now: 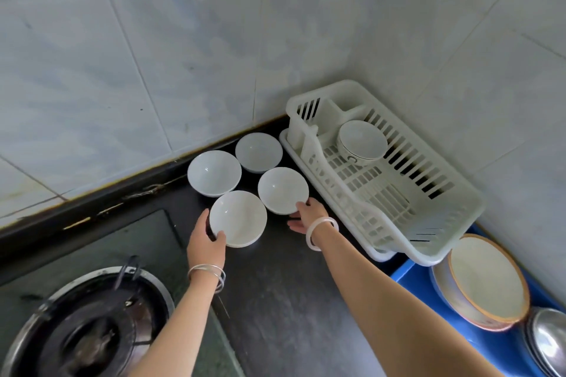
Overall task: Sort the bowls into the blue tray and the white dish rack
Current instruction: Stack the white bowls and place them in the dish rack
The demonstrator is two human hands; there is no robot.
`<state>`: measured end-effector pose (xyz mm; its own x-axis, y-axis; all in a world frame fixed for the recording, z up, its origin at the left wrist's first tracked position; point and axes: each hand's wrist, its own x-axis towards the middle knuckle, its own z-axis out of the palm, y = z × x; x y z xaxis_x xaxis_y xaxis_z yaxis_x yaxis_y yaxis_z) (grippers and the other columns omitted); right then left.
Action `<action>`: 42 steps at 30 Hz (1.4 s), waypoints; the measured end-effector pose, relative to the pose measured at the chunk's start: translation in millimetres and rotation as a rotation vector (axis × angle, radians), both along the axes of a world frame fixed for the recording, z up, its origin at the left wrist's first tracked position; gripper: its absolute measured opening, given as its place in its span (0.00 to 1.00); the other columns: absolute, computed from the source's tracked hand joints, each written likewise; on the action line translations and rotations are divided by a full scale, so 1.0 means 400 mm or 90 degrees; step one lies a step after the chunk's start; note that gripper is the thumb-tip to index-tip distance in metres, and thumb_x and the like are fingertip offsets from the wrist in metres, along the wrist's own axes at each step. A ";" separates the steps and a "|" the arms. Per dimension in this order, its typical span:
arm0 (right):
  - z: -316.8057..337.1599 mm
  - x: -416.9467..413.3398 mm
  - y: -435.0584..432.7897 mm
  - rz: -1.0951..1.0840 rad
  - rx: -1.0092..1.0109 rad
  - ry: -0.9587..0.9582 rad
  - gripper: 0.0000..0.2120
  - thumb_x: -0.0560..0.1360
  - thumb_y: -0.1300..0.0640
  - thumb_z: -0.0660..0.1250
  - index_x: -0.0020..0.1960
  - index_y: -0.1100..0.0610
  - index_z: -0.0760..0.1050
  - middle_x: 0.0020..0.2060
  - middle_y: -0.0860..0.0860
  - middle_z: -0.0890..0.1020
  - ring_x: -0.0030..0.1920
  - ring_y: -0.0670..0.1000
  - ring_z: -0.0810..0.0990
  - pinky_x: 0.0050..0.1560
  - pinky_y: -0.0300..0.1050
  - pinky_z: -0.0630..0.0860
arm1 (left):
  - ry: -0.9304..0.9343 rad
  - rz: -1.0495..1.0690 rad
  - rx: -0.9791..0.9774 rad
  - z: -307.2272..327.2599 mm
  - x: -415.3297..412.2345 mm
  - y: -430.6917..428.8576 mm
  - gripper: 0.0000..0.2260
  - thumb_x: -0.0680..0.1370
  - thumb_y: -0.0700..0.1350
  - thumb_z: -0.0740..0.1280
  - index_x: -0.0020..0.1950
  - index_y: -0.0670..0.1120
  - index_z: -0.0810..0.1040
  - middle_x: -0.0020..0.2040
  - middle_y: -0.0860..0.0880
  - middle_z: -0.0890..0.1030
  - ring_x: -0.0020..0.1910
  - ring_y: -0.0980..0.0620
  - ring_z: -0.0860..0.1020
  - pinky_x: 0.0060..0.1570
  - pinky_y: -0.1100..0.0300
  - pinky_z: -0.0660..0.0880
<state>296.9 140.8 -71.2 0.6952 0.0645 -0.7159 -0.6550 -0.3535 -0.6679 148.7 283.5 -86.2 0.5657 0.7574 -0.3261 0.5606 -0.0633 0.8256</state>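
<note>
Several plain white bowls stand in a cluster on the dark counter. My left hand [205, 237] grips the rim of the nearest bowl [238, 218]. My right hand [307, 214] holds the near edge of the bowl [282, 189] to its right. Two more white bowls [214, 172] [258, 152] stand behind them by the wall. The white dish rack [428, 223] sits in the corner with one patterned bowl [361, 141] in it. At the lower right, the blue tray [404, 275] holds an orange-rimmed bowl [487, 280] and a steel bowl [548, 341].
A gas burner [88, 327] is set in the stove top at the lower left. Tiled walls close off the back and the right side. Dark bare counter [284, 300] lies between my two arms.
</note>
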 end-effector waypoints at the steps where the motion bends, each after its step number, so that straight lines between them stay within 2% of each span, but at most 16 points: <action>1: -0.002 0.004 0.002 -0.031 0.021 0.002 0.17 0.77 0.63 0.57 0.65 0.60 0.68 0.48 0.59 0.79 0.39 0.56 0.81 0.39 0.48 0.80 | -0.009 0.010 -0.033 -0.004 -0.002 0.002 0.24 0.75 0.37 0.62 0.71 0.49 0.66 0.68 0.46 0.73 0.67 0.43 0.71 0.67 0.47 0.67; 3: -0.007 0.006 0.003 -0.065 0.038 -0.013 0.17 0.75 0.67 0.57 0.63 0.62 0.70 0.56 0.62 0.78 0.38 0.54 0.81 0.42 0.47 0.80 | -0.036 0.021 -0.077 -0.011 -0.006 0.008 0.23 0.75 0.37 0.61 0.70 0.49 0.68 0.66 0.47 0.76 0.64 0.45 0.74 0.65 0.50 0.69; 5: -0.007 -0.002 -0.004 -0.078 0.047 -0.032 0.16 0.74 0.68 0.57 0.60 0.61 0.73 0.58 0.61 0.77 0.40 0.55 0.81 0.42 0.47 0.81 | -0.058 0.025 -0.104 -0.014 -0.007 0.015 0.22 0.75 0.35 0.60 0.69 0.48 0.69 0.64 0.47 0.77 0.62 0.47 0.76 0.64 0.53 0.69; 10: 0.033 -0.026 -0.023 -0.065 0.077 -0.088 0.12 0.74 0.67 0.58 0.52 0.57 0.76 0.53 0.56 0.79 0.43 0.53 0.81 0.39 0.45 0.82 | -0.093 0.023 -0.136 -0.025 -0.010 0.023 0.21 0.76 0.35 0.61 0.68 0.47 0.70 0.63 0.46 0.78 0.60 0.50 0.75 0.60 0.58 0.68; 13: 0.074 -0.041 -0.012 -0.016 0.084 -0.113 0.11 0.74 0.67 0.59 0.44 0.55 0.76 0.49 0.56 0.80 0.45 0.54 0.81 0.38 0.44 0.82 | -0.118 0.037 -0.179 -0.031 -0.012 0.028 0.20 0.76 0.35 0.61 0.68 0.46 0.71 0.64 0.44 0.77 0.60 0.49 0.75 0.64 0.53 0.69; 15: 0.099 -0.053 0.004 0.032 0.078 -0.117 0.10 0.74 0.66 0.60 0.43 0.54 0.76 0.46 0.55 0.81 0.43 0.54 0.82 0.39 0.45 0.82 | -0.155 0.096 -0.274 -0.029 -0.012 0.032 0.18 0.77 0.36 0.60 0.67 0.44 0.72 0.63 0.42 0.77 0.59 0.46 0.76 0.64 0.48 0.71; 18: 0.125 -0.071 0.034 0.102 0.055 -0.109 0.10 0.75 0.66 0.61 0.41 0.53 0.77 0.40 0.52 0.82 0.39 0.52 0.84 0.41 0.47 0.83 | -0.184 0.176 -0.380 -0.022 -0.008 0.040 0.14 0.78 0.39 0.59 0.63 0.43 0.74 0.60 0.43 0.77 0.58 0.45 0.76 0.60 0.52 0.72; 21: 0.134 -0.083 0.065 0.180 -0.024 -0.118 0.09 0.75 0.63 0.62 0.41 0.52 0.77 0.41 0.53 0.83 0.39 0.53 0.85 0.46 0.50 0.83 | -0.197 0.177 -0.427 -0.006 -0.001 0.047 0.12 0.79 0.41 0.59 0.61 0.42 0.75 0.54 0.45 0.78 0.55 0.47 0.75 0.56 0.55 0.71; 24: 0.131 -0.095 0.087 0.254 -0.116 -0.145 0.06 0.75 0.61 0.63 0.46 0.55 0.79 0.41 0.55 0.84 0.40 0.52 0.85 0.49 0.49 0.82 | -0.197 0.176 -0.423 0.004 -0.001 0.049 0.07 0.79 0.42 0.60 0.48 0.45 0.77 0.44 0.48 0.78 0.53 0.49 0.74 0.55 0.55 0.70; 25: 0.130 -0.099 0.092 0.270 -0.142 -0.154 0.06 0.75 0.60 0.63 0.48 0.56 0.79 0.41 0.55 0.84 0.41 0.52 0.85 0.49 0.48 0.82 | -0.199 0.186 -0.419 0.004 -0.003 0.048 0.06 0.78 0.43 0.61 0.46 0.46 0.77 0.45 0.48 0.79 0.53 0.49 0.75 0.57 0.55 0.71; 27: 0.130 -0.105 0.099 0.292 -0.186 -0.170 0.06 0.75 0.60 0.63 0.47 0.55 0.79 0.41 0.55 0.84 0.42 0.53 0.84 0.46 0.45 0.81 | -0.208 0.194 -0.415 0.001 -0.004 0.046 0.06 0.78 0.44 0.63 0.52 0.46 0.77 0.51 0.46 0.79 0.55 0.49 0.75 0.62 0.52 0.71; 30: 0.125 -0.109 0.106 0.302 -0.217 -0.171 0.06 0.74 0.60 0.63 0.44 0.56 0.79 0.40 0.56 0.84 0.43 0.53 0.84 0.42 0.42 0.79 | -0.195 0.156 -0.383 -0.007 0.001 0.049 0.14 0.77 0.40 0.64 0.62 0.42 0.75 0.58 0.44 0.78 0.58 0.47 0.75 0.61 0.53 0.72; 35: 0.105 -0.104 0.106 0.308 -0.233 -0.163 0.06 0.74 0.58 0.65 0.37 0.53 0.76 0.42 0.56 0.84 0.44 0.53 0.84 0.37 0.40 0.76 | -0.167 0.136 -0.370 -0.018 0.003 0.053 0.16 0.76 0.34 0.63 0.64 0.40 0.74 0.61 0.40 0.78 0.61 0.42 0.75 0.60 0.51 0.72; 38: 0.089 -0.096 0.101 0.300 -0.224 -0.153 0.02 0.73 0.58 0.67 0.42 0.52 0.76 0.44 0.55 0.83 0.46 0.54 0.83 0.46 0.46 0.81 | -0.167 0.148 -0.401 -0.013 0.006 0.058 0.16 0.76 0.34 0.62 0.63 0.41 0.74 0.59 0.41 0.78 0.57 0.44 0.76 0.59 0.52 0.73; 40: 0.079 -0.089 0.094 0.253 -0.146 -0.083 0.08 0.73 0.60 0.68 0.51 0.53 0.76 0.47 0.55 0.82 0.48 0.55 0.82 0.51 0.51 0.81 | -0.159 0.152 -0.425 -0.006 0.008 0.064 0.16 0.76 0.34 0.62 0.63 0.43 0.74 0.58 0.44 0.77 0.55 0.46 0.76 0.54 0.53 0.74; 42: 0.077 -0.082 0.088 0.183 -0.011 0.048 0.16 0.73 0.63 0.67 0.60 0.51 0.73 0.52 0.55 0.80 0.50 0.56 0.82 0.50 0.54 0.81 | -0.142 0.141 -0.453 0.003 0.010 0.072 0.17 0.76 0.35 0.61 0.64 0.45 0.73 0.58 0.45 0.76 0.56 0.45 0.75 0.52 0.51 0.75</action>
<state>264.1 176.0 -40.3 0.5946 0.2387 -0.7678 -0.5742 -0.5423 -0.6134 152.7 312.2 -84.8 0.5342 0.5117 -0.6729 0.3146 0.6185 0.7201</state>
